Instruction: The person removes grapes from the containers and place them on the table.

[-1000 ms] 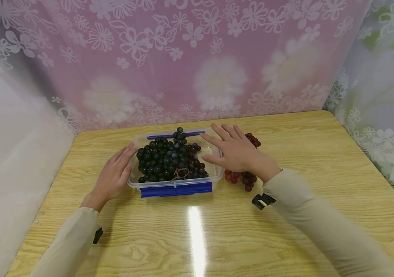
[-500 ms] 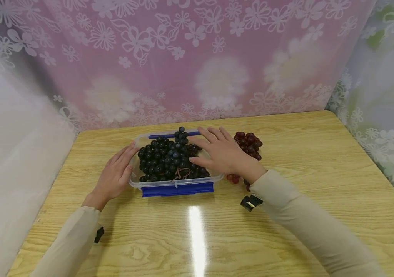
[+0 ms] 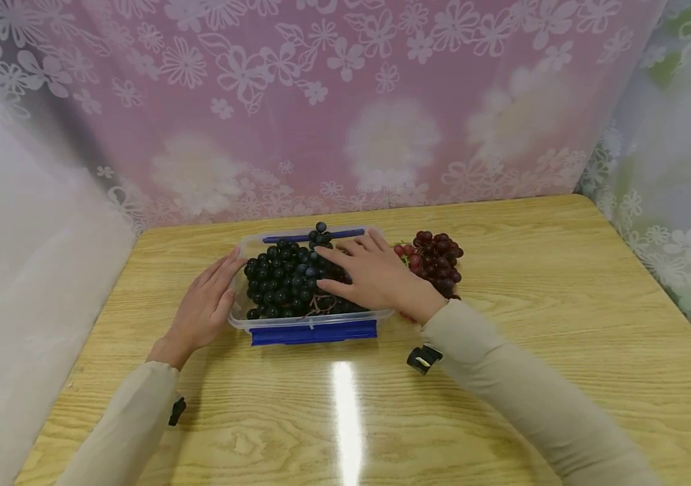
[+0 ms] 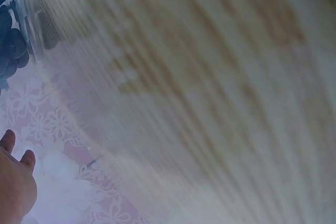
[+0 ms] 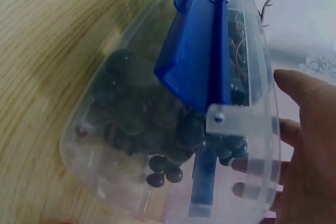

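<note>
A clear plastic container (image 3: pixel 285 322) with blue clips (image 3: pixel 315 333) stands on the table, holding a bunch of dark grapes (image 3: pixel 275 278). My left hand (image 3: pixel 198 307) rests along its left side with straight fingers; only part of that hand (image 4: pixel 16 187) enters the left wrist view. Over the right half of the container lies my right hand (image 3: pixel 370 275), fingers spread on or just above the grapes. In the right wrist view, its fingers (image 5: pixel 291 129) reach past the container's rim, and grapes (image 5: pixel 165 171) show through the wall. Whether the fingertips press on the grapes cannot be told.
A bunch of red grapes (image 3: pixel 439 260) lies on the wooden table (image 3: pixel 540 270) right of the container, partly behind my right hand. A pink floral curtain (image 3: pixel 297 135) hangs behind the table, with pale sheets at both sides.
My right hand has moved left, from the container's right edge to over the grapes inside, uncovering more of the red grapes. My left hand stays at the container's left side.
</note>
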Demonstrator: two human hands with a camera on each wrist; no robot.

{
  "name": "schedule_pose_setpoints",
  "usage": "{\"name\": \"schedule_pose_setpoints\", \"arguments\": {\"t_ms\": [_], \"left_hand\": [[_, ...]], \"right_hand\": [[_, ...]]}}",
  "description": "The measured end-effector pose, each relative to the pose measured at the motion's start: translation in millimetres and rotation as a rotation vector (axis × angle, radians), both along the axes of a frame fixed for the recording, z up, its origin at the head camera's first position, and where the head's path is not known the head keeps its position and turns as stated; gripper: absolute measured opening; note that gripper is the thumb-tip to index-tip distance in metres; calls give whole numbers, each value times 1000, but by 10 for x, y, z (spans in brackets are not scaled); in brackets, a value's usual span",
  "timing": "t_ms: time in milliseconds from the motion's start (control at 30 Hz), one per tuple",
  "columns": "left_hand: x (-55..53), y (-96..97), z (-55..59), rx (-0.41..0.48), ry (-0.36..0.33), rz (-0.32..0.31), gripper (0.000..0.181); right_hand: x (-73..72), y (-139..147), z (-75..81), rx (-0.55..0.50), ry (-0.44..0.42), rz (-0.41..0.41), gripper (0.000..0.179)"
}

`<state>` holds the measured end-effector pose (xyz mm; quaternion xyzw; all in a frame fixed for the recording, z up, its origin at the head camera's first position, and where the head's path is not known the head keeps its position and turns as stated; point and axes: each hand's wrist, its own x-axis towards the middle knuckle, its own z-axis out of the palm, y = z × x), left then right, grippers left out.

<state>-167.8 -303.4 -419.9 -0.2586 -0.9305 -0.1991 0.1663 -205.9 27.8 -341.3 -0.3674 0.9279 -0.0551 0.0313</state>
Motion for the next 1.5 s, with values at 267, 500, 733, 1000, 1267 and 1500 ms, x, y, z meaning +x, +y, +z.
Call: {"name": "schedule_pose_setpoints", "arguments": {"t_ms": [267, 500, 733, 1000, 1267, 1500], "left_hand": [[-8, 10, -11, 11, 1, -10, 47], [-3, 4, -6, 7, -1, -4, 51], [2, 7, -23, 21, 6, -11, 46], [-3, 0, -31, 22, 0, -7, 49], [5, -5, -7, 13, -5, -8, 46], [5, 3, -21, 18, -5, -1, 51]], "right_hand": [[3, -81, -40, 16, -24, -16, 63], [-2, -188, -49, 20, -77, -11, 65], [3, -285, -55, -46, -115, -18, 56], [-36, -326, -27, -64, -228, -65, 58], [-62, -373, -23, -72, -280, -77, 59], [-43, -373, -49, -79, -234, -66, 53]]}}
